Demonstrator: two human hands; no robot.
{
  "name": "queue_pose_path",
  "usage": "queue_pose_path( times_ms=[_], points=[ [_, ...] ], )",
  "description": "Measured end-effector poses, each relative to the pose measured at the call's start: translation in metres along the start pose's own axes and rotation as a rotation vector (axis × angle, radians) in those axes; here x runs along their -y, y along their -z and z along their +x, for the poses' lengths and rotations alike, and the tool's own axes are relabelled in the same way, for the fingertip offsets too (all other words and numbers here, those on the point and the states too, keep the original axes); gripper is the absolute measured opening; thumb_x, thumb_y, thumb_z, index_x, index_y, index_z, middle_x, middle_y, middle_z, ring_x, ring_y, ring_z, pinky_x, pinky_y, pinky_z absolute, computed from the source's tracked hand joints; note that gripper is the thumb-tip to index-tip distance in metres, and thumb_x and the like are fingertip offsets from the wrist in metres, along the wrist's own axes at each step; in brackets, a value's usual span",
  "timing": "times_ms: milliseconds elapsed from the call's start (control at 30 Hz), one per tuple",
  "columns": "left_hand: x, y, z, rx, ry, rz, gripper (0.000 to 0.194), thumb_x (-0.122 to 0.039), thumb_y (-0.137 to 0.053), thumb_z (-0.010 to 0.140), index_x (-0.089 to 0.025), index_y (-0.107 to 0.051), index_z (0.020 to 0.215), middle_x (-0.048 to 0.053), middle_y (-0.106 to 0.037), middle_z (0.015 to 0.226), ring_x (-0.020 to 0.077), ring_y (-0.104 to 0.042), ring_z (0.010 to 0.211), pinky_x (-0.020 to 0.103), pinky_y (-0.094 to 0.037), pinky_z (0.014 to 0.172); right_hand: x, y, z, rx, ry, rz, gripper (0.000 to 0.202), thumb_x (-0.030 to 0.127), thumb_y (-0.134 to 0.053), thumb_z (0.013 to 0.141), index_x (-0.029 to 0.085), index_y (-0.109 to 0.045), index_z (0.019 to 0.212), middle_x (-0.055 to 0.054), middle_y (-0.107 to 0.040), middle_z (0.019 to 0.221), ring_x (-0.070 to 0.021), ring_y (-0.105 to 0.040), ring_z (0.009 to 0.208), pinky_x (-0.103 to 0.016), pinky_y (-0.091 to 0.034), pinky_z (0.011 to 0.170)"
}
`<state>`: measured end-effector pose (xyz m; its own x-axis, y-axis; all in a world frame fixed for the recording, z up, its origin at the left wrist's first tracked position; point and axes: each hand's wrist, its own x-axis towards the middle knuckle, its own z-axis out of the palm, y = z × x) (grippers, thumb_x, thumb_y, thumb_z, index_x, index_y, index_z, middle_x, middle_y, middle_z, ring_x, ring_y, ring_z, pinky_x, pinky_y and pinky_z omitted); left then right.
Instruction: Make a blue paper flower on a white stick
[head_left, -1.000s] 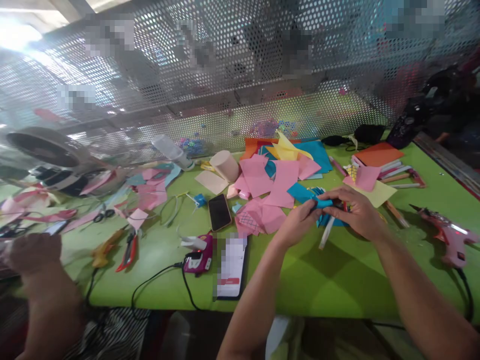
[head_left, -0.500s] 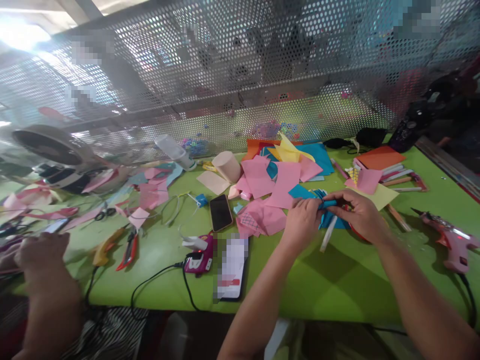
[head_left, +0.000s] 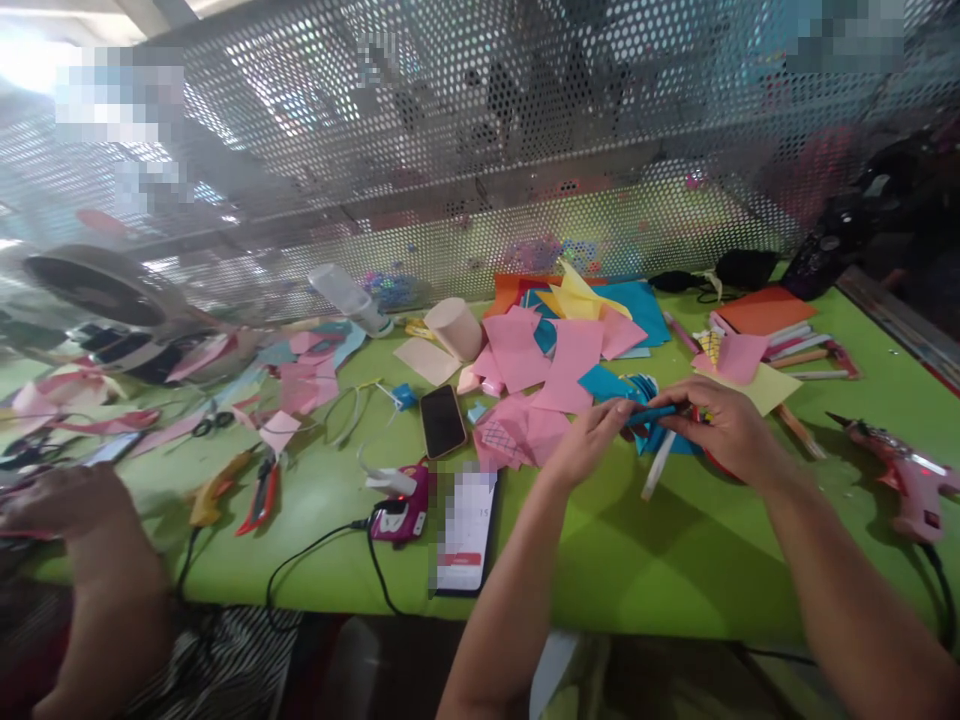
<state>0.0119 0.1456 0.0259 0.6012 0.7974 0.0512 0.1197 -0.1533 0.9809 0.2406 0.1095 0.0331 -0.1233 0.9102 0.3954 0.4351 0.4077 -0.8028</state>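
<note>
Blue paper roll (head_left: 651, 411) sits pinched between my two hands above the green tabletop (head_left: 645, 560), right of the pink sheets (head_left: 540, 380). My right hand (head_left: 724, 430) has its fingers clamped on one end; my left hand (head_left: 589, 440) keeps fingers closed lightly on the other. If my pinch loosens, I judge the roll could spring open. No container near me shows contents; the cup (head_left: 455, 328) lies tipped.
</note>
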Motion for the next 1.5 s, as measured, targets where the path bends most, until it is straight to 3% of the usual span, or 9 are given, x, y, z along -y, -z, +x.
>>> queue_pose_path(
  times_ms=[200, 400, 533, 667, 767, 967, 1167, 1300, 1500],
  points=[
    [0.003, 0.002, -0.001, 0.182, 0.143, -0.113, 0.059, -0.074, -0.053, 0.103, -0.018, -0.061, 0.084, 0.004, -0.067, 0.078, 0.0145, -0.061, 0.071, 0.031, -0.049, 0.074, -0.001, -0.001, 0.000, 0.090, 0.026, -0.009, 0.018, 0.045, -0.077, 0.097, 0.030, -0.083, 0.105, -0.008, -0.080, 0.105, -0.0282, -0.076, 0.097, -0.042, -0.062, 0.087],
    [0.003, -0.002, 0.000, 0.160, 0.071, -0.073, 0.044, -0.059, -0.056, 0.106, -0.020, -0.052, 0.087, -0.002, -0.055, 0.077, 0.0113, -0.052, 0.069, 0.028, -0.043, 0.068, -0.005, 0.000, -0.002, 0.109, -0.054, 0.045, 0.024, 0.049, -0.082, 0.092, 0.028, -0.084, 0.104, -0.008, -0.080, 0.105, -0.0279, -0.076, 0.095, -0.039, -0.064, 0.080],
    [0.001, -0.007, 0.001, 0.083, 0.074, -0.067, 0.026, -0.045, -0.059, 0.107, -0.019, -0.059, 0.109, 0.000, -0.061, 0.081, 0.0140, -0.059, 0.076, 0.028, -0.047, 0.074, -0.007, 0.000, -0.002, 0.115, -0.070, 0.053, 0.022, 0.048, -0.082, 0.091, 0.028, -0.084, 0.102, -0.008, -0.080, 0.104, -0.0283, -0.077, 0.095, -0.040, -0.064, 0.082],
    [0.001, -0.013, 0.001, 0.016, 0.038, -0.039, 0.047, -0.033, -0.057, 0.107, -0.021, -0.053, 0.153, 0.005, -0.073, 0.094, 0.0182, -0.068, 0.089, 0.030, -0.051, 0.081, -0.007, 0.000, -0.001, 0.096, -0.126, 0.082, 0.026, 0.050, -0.084, 0.089, 0.026, -0.084, 0.099, -0.008, -0.080, 0.100, -0.0265, -0.076, 0.088, -0.038, -0.063, 0.076],
    [0.005, -0.017, 0.004, -0.009, 0.006, 0.014, 0.049, -0.035, -0.055, 0.107, -0.023, -0.061, 0.155, 0.008, -0.077, 0.109, 0.0188, -0.068, 0.094, 0.031, -0.052, 0.087, -0.008, -0.001, -0.001, 0.069, -0.201, 0.187, 0.033, 0.054, -0.088, 0.084, 0.024, -0.082, 0.098, -0.008, -0.080, 0.095, -0.0251, -0.075, 0.084, -0.038, -0.063, 0.076],
    [0.014, -0.025, 0.008, -0.085, -0.068, 0.049, 0.045, -0.032, -0.053, 0.107, -0.019, -0.073, 0.145, 0.008, -0.078, 0.103, 0.0186, -0.066, 0.092, 0.032, -0.052, 0.091, -0.009, -0.006, 0.001, -0.056, -0.294, 0.376, 0.052, 0.052, -0.102, 0.064, 0.024, -0.070, 0.095, -0.003, -0.076, 0.086, -0.0216, -0.073, 0.077, -0.034, -0.062, 0.070],
    [0.014, -0.025, 0.009, -0.124, 0.010, 0.003, 0.055, -0.034, -0.056, 0.106, -0.020, -0.059, 0.159, 0.005, -0.075, 0.093, 0.0158, -0.061, 0.081, 0.027, -0.049, 0.078, -0.005, -0.004, 0.001, -0.019, -0.219, 0.282, 0.041, 0.052, -0.095, 0.076, 0.025, -0.076, 0.100, -0.004, -0.078, 0.088, -0.0222, -0.075, 0.080, -0.036, -0.064, 0.077],
    [0.014, -0.024, 0.011, -0.097, 0.028, -0.112, 0.050, -0.033, -0.058, 0.105, -0.012, -0.065, 0.150, 0.008, -0.074, 0.095, 0.0151, -0.060, 0.080, 0.026, -0.048, 0.074, -0.005, -0.001, -0.001, 0.009, -0.174, 0.267, 0.040, 0.053, -0.091, 0.082, 0.027, -0.081, 0.110, -0.005, -0.081, 0.097, -0.0226, -0.075, 0.083, -0.037, -0.064, 0.080],
    [0.015, -0.023, 0.012, -0.038, 0.057, -0.201, 0.053, -0.044, -0.063, 0.104, -0.012, -0.065, 0.146, 0.005, -0.069, 0.089, 0.0148, -0.061, 0.078, 0.026, -0.047, 0.072, -0.004, 0.001, 0.000, -0.038, -0.052, 0.162, 0.027, 0.056, -0.088, 0.085, 0.030, -0.083, 0.092, -0.007, -0.078, 0.098, -0.0278, -0.073, 0.095, -0.043, -0.060, 0.089]
  ],
)
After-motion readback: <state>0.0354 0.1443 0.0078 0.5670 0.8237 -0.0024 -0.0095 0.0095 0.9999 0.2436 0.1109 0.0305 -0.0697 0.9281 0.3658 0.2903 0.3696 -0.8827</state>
